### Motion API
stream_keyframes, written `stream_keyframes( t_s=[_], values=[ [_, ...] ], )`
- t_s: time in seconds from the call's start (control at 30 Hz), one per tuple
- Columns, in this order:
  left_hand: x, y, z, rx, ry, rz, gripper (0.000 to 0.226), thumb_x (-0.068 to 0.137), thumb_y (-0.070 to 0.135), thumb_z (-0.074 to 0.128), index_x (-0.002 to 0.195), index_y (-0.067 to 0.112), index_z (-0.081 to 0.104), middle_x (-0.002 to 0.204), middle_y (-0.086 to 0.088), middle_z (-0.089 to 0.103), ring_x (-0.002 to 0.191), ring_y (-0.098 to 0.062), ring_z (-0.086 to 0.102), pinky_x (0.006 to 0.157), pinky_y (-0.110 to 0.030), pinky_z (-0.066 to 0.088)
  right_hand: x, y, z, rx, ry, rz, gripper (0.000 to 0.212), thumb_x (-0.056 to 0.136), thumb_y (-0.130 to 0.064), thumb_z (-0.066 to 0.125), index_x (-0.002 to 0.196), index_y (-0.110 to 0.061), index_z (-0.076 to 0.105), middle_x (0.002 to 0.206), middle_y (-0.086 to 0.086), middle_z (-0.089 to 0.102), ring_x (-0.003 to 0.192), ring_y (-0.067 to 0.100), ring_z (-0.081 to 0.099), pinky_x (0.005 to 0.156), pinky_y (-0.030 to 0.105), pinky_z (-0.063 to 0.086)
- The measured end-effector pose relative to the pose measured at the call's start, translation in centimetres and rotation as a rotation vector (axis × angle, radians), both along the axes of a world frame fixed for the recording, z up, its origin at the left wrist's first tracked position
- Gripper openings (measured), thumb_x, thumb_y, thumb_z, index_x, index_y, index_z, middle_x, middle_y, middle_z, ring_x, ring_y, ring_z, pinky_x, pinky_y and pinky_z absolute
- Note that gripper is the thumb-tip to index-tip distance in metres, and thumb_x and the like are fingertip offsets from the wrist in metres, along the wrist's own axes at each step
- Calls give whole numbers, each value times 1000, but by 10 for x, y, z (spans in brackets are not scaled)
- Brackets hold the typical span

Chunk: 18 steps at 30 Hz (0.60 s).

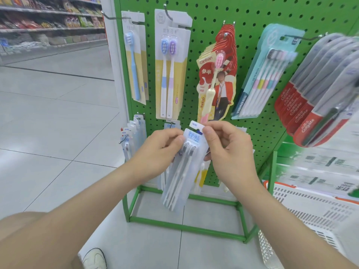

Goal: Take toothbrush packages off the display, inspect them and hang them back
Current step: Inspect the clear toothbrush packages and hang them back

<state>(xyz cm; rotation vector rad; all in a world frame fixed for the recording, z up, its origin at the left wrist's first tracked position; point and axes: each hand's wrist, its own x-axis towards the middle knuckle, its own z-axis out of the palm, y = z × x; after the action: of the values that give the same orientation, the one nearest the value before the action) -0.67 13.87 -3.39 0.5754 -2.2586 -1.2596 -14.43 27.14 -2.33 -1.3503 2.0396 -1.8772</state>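
Toothbrush package (182,167) is off the display, held in both my hands just in front of the lower middle of the green pegboard (252,16). Left hand (155,152) pinches its left edge near the brush heads; right hand (227,150) pinches the top tab by the "NEW" label. Pack hangs tilted, bottom toward the lower left. Clear glossy blister over a pale blue card, two or three slim white handles with dark bristles inside. Judgement: I'm either reading it or lining up the tab for rehanging. For rehanging, keep the tab flat, find its hang hole, aim at the hook (171,124) just above my left hand, slide straight on. Thin plastic flexes, so support the lower body.
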Motion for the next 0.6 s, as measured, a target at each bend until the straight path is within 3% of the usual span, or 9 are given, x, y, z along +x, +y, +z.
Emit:
stream_keyframes(
  t_s=[0.1,0.2,0.3,0.43,0.6],
  values=[
    [-1,6,4,219,22,-13,28,114,26,49,105,14,74,93,-13,72,81,-15,65,76,-34,59,3,4,3,-32,-206,38,13,105,-23,66,103,-19,79,85,9,78,70,27,69,59,43,63],
    [-3,11,3,314,107,38,25,112,24,53,95,17,69,84,-8,62,78,-17,58,72,-30,59,3,3,1,11,-317,80,15,105,-27,67,101,-20,80,92,16,79,83,39,72,78,57,63],
    [-5,15,5,406,210,132,23,111,19,54,93,15,68,81,-2,66,71,-15,61,63,-25,57,2,0,-2,90,-307,115,18,107,-23,64,101,-17,80,99,24,76,84,36,68,81,48,57],
    [-3,19,7,509,255,145,21,111,19,55,106,9,73,108,-13,79,85,-22,73,74,-42,65,5,-2,-3,121,-287,139,23,109,-19,58,107,-18,81,103,20,78,106,49,68,94,62,55],
    [0,17,6,495,254,202,21,111,18,55,109,7,74,106,-9,81,89,-25,76,77,-45,67,9,-5,-2,142,-318,147,22,109,-24,59,107,-19,80,98,11,81,98,42,73,88,59,58]
  ],
)
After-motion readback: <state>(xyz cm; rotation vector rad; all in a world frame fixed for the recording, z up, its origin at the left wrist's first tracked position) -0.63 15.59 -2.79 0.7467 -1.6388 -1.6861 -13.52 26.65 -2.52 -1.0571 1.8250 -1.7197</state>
